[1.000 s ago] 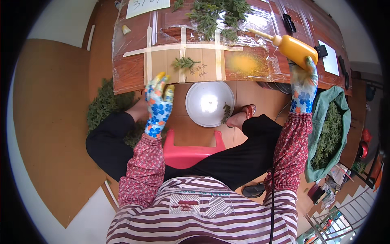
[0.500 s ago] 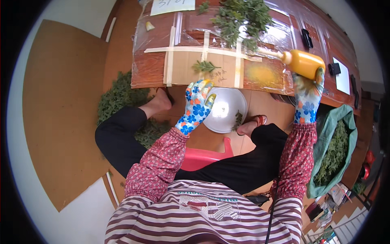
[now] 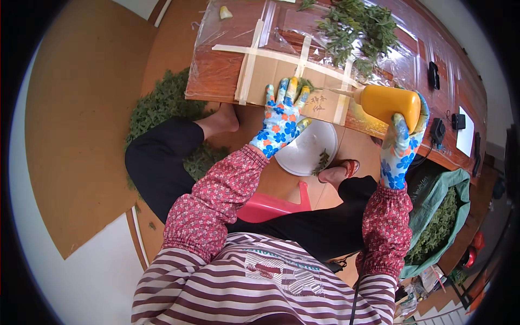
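Note:
My left hand [image 3: 281,116], in a flower-patterned glove, lies on the cardboard piece [image 3: 260,81] taped to the table edge. Its fingers are spread, and their tips rest against a small green sprig [image 3: 306,85], partly covering it. My right hand [image 3: 402,142], gloved alike, is wrapped round a yellow squeeze bottle [image 3: 387,103]. The bottle is tipped on its side, its long pale nozzle [image 3: 342,92] pointing left at the sprig over the cardboard. Whether the nozzle tip touches the sprig is too small to tell.
Beyond the cardboard, a heap of green sprigs [image 3: 363,30] lies on the plastic-covered table [image 3: 216,70]. Below its edge stands a white basin [image 3: 309,149] with one sprig. A green sack of foliage [image 3: 441,222] is at right, more foliage [image 3: 162,103] at left, a pink stool [image 3: 276,206] beneath me.
My left hand has moved up onto the cardboard and spread its fingers over the sprig. The bottle's nozzle has come left to the sprig. The whole view has tilted and shifted.

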A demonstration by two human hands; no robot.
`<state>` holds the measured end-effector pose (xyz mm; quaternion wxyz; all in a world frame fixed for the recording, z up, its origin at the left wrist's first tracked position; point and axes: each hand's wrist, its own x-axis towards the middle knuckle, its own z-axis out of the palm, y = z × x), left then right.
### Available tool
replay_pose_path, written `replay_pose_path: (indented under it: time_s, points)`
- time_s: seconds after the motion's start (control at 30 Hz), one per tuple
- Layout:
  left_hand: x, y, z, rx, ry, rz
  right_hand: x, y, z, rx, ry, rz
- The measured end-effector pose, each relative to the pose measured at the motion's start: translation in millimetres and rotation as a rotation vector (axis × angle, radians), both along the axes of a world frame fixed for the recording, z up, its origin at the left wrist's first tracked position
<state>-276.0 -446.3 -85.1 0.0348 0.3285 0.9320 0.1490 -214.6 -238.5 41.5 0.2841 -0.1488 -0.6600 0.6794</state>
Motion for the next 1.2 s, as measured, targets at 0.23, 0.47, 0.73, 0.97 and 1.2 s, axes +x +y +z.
replay_pose_path:
  time_s: [0.23,0.47,0.73,0.97,1.2]
  points:
    - [0,-4,-5,0.015,0.038,-0.004,-14,-26,0,0.2,-0.072,0.052]
    - [-4,-7,-4,-0.015,0.042,-0.042,-23,-29,5,0.106,-0.025,0.08]
    - [-2,-13,4,0.124,-0.037,-0.055,-18,-25,2,0.173,-0.051,0.082]
    - [1,-11,5,0.001,0.018,-0.059,-18,-25,2,0.147,-0.025,0.088]
    - [-2,-10,3,0.09,-0.009,-0.058,-18,-23,4,0.174,-0.072,0.077]
